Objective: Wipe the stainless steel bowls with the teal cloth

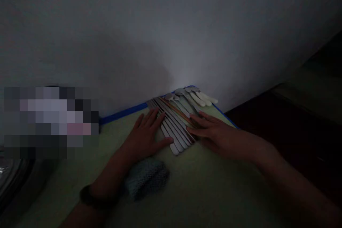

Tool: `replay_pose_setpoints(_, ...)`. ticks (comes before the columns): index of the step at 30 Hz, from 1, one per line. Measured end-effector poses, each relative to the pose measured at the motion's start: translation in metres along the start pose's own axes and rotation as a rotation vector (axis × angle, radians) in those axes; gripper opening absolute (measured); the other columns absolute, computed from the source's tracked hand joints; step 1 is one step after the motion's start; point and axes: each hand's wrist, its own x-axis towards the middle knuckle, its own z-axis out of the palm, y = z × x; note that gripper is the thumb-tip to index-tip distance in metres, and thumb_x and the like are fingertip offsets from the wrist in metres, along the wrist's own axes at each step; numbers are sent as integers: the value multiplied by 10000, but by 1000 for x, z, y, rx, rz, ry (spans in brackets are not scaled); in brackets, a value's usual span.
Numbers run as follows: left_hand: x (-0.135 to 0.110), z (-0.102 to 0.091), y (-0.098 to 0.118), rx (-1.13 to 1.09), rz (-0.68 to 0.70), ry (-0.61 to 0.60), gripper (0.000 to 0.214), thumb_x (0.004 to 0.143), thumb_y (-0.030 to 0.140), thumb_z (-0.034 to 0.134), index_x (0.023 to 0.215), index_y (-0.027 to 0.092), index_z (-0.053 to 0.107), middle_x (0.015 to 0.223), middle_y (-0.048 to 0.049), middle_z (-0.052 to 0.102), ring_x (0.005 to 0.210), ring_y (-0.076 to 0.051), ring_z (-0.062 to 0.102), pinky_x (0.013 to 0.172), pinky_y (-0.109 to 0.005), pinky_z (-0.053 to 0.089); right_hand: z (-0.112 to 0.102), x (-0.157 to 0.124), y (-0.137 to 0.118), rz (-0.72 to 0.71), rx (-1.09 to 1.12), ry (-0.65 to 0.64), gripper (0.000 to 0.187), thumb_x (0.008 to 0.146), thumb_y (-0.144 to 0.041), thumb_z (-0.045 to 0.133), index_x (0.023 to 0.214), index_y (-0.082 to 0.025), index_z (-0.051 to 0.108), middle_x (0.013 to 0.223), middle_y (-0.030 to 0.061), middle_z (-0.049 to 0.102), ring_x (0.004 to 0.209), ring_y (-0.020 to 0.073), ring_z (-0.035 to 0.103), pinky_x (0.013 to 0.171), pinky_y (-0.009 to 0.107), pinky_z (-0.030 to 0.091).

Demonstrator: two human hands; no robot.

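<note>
A row of flat metal cutlery handles (175, 131) lies fanned side by side on the green tabletop; their far ends narrow, and I cannot tell their exact kind. My left hand (146, 131) is spread along the left side of the row, fingertips on or just over it. On the other side, my right hand (211, 128) has its fingers stretched out over the brown chopsticks (175, 108) and the handles' right edge. Beyond it are metal spoons (180, 103) and white-handled cutlery (204, 98). Below my left hand sits a crumpled grey-blue cloth (148, 178).
The green table (213, 188) has a blue edge (124, 113) and meets a pale wall (128, 42). At the left is a blurred-out patch (50, 117), with a shiny round metal object (10, 174) below it. A dark floor (278, 124) lies to the right.
</note>
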Motion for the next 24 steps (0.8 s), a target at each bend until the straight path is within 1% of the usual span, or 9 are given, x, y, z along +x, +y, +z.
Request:
replay_pose_setpoints(5,3,2,1,-25,1,2,914,792,752,344,1479,161,230,1557,-161,163,1428,-320,163,1137,-547,169,-1,0,0,14,21,26,564,848,-131,513,1397,-229,430,1532,126,247,1423,325,115,1132,514,235)
replay_pose_setpoints(10,4,1,6,-38,-31,-13,915,794,755,331,1480,157,226,1558,-163,156,1431,-321,142,1142,-542,156,1,-1,1,-5,22,70,521,853,-156,527,1368,-210,474,1511,133,296,1417,329,154,1123,530,260)
replay_pose_setpoints(15,7,-1,12,-53,-56,-26,903,803,751,315,1485,170,201,1565,-151,131,1437,-306,115,1149,-538,126,4,-4,4,-16,25,120,519,841,-148,545,1353,-219,493,1507,114,312,1413,333,181,1117,541,278)
replay_pose_setpoints(19,8,-1,12,-82,-49,-14,905,795,758,317,1487,190,186,1565,-145,135,1435,-303,133,1145,-546,135,2,-5,3,-7,21,97,529,843,-151,548,1362,-224,482,1513,115,296,1411,346,174,1118,537,279)
replay_pose_setpoints(24,10,1,16,-103,-64,16,965,749,797,304,1477,170,216,1553,-166,180,1430,-311,162,1138,-568,124,-2,-4,-2,16,12,65,542,830,-145,551,1364,-211,480,1516,104,301,1412,348,173,1118,537,275)
